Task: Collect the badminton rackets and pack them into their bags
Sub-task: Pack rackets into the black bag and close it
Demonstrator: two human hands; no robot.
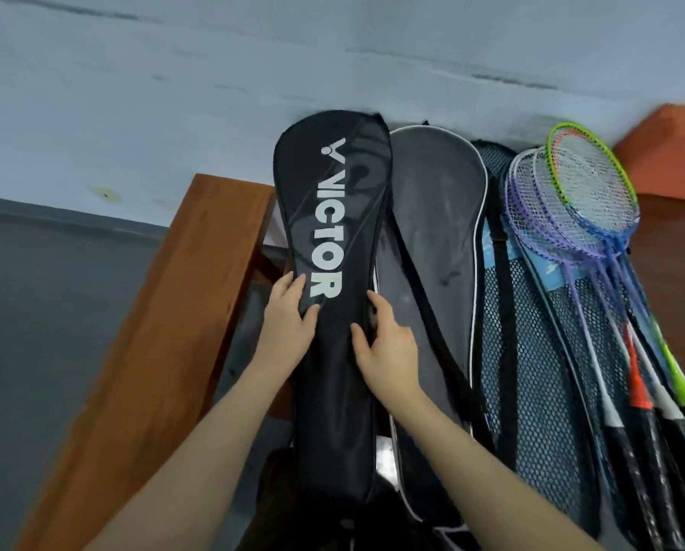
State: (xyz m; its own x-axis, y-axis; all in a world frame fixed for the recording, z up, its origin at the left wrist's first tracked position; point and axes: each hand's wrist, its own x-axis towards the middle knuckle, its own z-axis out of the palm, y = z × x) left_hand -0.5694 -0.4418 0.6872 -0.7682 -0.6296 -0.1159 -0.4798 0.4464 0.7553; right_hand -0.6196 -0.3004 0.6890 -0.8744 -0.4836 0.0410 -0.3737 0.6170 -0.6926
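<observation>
A pale, scuffed wall [213, 93] fills the top of the view, with a dark grey floor [46, 312] at the left and a smooth reddish-brown wooden bench [166, 312] running along beside it. Leaning together at the wall are the bags: a black bag [333, 240] of smooth woven fabric, rounded at the head and narrow below, printed VICTOR in white; just beside it on the right a grey bag [436, 216] of softer, matte cloth with pale piping round its edge and a black strap across it; then a mesh bag [531, 351] in open black netting over blue. Over the mesh bag's right edge lie the rackets [571, 200], thin frames in violet, white, green and blue, stacked and overlapping, their black-wrapped grips reaching toward the lower right edge. The left hand [289, 316] grips the black bag's left edge at its narrow neck; the right hand [384, 336] lies on the bag's right side, fingers curled at its seam
</observation>
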